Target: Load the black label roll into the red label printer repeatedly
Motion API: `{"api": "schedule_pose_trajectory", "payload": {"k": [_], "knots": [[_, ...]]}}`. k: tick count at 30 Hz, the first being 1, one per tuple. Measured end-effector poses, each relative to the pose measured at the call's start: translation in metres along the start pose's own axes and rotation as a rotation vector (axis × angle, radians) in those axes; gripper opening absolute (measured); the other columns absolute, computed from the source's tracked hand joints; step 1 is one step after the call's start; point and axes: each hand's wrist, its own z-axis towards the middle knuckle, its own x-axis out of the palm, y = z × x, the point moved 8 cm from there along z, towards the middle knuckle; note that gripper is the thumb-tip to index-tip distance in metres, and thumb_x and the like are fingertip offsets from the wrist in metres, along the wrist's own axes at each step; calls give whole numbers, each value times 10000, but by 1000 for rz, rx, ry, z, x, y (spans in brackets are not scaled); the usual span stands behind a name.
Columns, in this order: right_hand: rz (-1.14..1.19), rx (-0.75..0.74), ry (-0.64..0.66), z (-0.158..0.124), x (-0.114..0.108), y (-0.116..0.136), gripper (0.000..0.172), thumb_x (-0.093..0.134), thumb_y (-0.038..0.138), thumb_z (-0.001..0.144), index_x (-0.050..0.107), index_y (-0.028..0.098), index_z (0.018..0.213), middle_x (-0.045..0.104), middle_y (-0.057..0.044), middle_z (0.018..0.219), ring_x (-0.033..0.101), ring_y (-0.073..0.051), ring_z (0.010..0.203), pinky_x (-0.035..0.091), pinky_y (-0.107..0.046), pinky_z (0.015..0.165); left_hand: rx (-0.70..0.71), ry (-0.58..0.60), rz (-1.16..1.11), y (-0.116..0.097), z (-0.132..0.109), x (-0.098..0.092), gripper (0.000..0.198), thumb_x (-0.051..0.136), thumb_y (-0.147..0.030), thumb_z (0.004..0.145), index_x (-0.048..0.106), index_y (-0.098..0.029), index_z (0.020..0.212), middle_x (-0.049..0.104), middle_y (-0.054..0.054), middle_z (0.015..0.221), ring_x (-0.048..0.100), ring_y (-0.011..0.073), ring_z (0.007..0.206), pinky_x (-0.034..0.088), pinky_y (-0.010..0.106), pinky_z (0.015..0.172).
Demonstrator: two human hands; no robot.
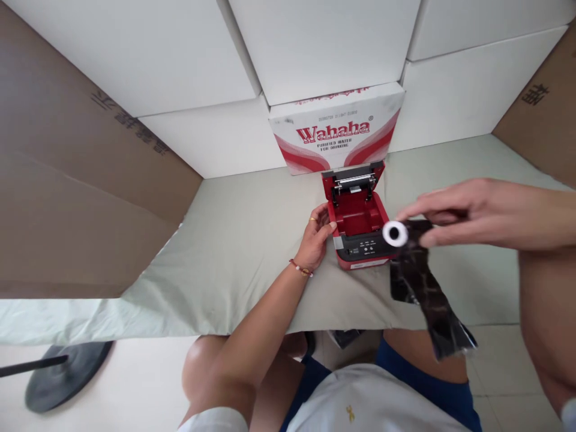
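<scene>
A small red and black label printer (360, 225) stands on the cloth with its lid (353, 183) tipped up and its red inner bay showing. My left hand (315, 235) grips the printer's left wall, thumb over the rim. To the right of the printer, my right hand (468, 213) pinches a small roll (395, 234) with a white end and a dark hole in its middle. Dark shiny film (434, 300) hangs down from beneath my right fingers. A black piece (399, 285) shows behind the film, and I cannot make out what it is.
A green-grey cloth covers the table (234, 240). Behind the printer leans a Wahaha water carton (337, 132) against white boxes (216, 138). Brown cardboard panels (81, 180) stand at both sides. A round black stand base (67, 375) is on the floor at left.
</scene>
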Motion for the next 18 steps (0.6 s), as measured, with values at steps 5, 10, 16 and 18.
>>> {"api": "schedule_pose_trajectory", "payload": {"k": [5, 10, 16, 18], "knots": [[-97, -67, 103, 51, 52, 42, 399, 753, 494, 898, 808, 347, 1265, 817, -60, 960, 738, -273, 948, 517, -362, 800, 10, 17, -8, 1, 1, 3, 661, 914, -515, 811, 609, -297, 1356, 611, 71, 1553, 553, 279, 1493, 386, 499, 1309], [-264, -21, 238, 74, 96, 51, 425, 662, 295, 949, 787, 318, 1355, 845, -63, 1143, 755, -282, 1028, 516, -355, 806, 140, -31, 167, -15, -9, 5, 626, 813, -604, 897, 584, -307, 1399, 570, 90, 1546, 513, 309, 1507, 383, 530, 1306], [-408, 2, 175, 82, 101, 57, 429, 616, 273, 959, 796, 335, 1343, 844, -108, 1110, 770, -312, 985, 513, -367, 715, 719, -74, 722, -71, -52, 25, 492, 659, -598, 981, 676, -295, 1368, 615, 117, 1341, 519, 367, 1443, 342, 634, 1300], [-452, -10, 180, 83, 104, 60, 410, 610, 261, 954, 810, 323, 1307, 846, -120, 1096, 772, -315, 962, 502, -364, 690, 825, -33, 837, -77, -62, 34, 451, 650, -581, 970, 730, -306, 1319, 637, 110, 1246, 566, 366, 1361, 409, 633, 1244]]}}
